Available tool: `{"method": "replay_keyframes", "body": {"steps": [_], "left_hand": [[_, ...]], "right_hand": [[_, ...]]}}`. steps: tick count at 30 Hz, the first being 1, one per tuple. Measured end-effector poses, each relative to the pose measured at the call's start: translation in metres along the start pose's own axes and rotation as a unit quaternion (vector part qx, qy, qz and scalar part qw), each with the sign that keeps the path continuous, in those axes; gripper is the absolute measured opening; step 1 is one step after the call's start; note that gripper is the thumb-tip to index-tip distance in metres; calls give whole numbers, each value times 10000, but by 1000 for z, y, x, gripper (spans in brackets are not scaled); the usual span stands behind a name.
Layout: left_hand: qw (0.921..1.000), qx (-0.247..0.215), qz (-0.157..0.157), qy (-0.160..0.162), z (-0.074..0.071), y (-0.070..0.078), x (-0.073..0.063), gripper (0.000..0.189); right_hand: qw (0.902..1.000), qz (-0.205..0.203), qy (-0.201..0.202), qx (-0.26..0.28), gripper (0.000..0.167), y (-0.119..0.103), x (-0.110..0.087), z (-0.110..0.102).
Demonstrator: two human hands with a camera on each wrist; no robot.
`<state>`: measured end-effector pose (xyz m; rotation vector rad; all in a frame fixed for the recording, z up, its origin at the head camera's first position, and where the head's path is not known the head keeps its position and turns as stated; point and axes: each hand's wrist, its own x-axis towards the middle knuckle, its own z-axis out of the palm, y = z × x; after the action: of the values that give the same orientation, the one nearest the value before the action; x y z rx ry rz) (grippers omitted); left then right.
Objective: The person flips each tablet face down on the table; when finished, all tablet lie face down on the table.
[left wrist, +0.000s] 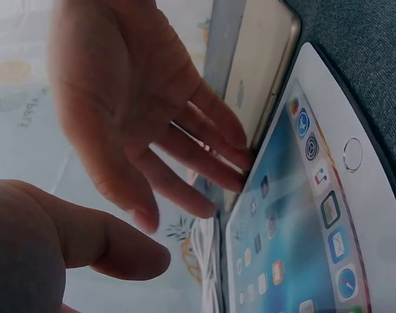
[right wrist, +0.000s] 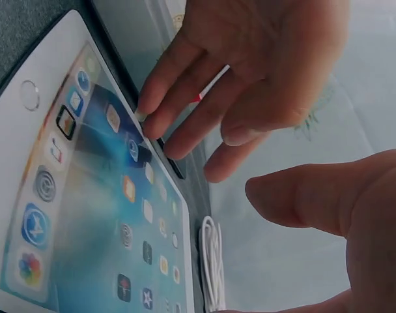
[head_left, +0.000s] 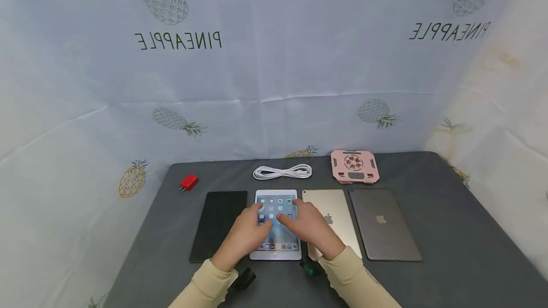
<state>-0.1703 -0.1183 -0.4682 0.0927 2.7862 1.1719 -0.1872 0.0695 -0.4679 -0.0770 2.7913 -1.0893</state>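
Observation:
A white tablet (head_left: 280, 234) lies face up with its screen lit, showing rows of app icons and a round home button. Over its left side is my left hand (head_left: 245, 233), fingers loosely extended. My right hand (head_left: 309, 225) mirrors it over the right side. In the right wrist view, the left hand's fingertips (right wrist: 155, 124) are at the tablet's edge; in the left wrist view, the right hand's fingertips (left wrist: 236, 182) are at the opposite edge. Whether they touch it I cannot tell. Both thumbs are held above the screen, and neither hand grips anything.
A black tablet (head_left: 219, 217) lies left; a gold tablet (head_left: 336, 203), partly under the right forearm, and a grey tablet (head_left: 385, 236) lie right. Behind are a red plug adapter (head_left: 189, 182), a coiled white cable (head_left: 282, 171) and a pink stand (head_left: 354, 166). A pineapple-print cloth (head_left: 257, 70) hangs behind.

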Motion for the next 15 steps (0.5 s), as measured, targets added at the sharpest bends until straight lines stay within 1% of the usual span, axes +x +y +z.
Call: {"method": "replay_keyframes", "body": {"steps": [3,8,12,15], "left_hand": [[9999,103,-16,-106,-1,2,-1,61],[9992,-25,-231,-319,-3,3,0,64],[9987,-120,-388,-311,-7,-1,3,64],[9982,-174,-500,-298,-9,-4,6,63]], "right_hand": [[9999,82,-46,-51,78,-1,-2,0],[10000,65,-69,4,77,1,-5,0],[9999,-111,-85,57,75,2,-5,4],[9998,-195,-71,-4,74,2,-4,5]]}}
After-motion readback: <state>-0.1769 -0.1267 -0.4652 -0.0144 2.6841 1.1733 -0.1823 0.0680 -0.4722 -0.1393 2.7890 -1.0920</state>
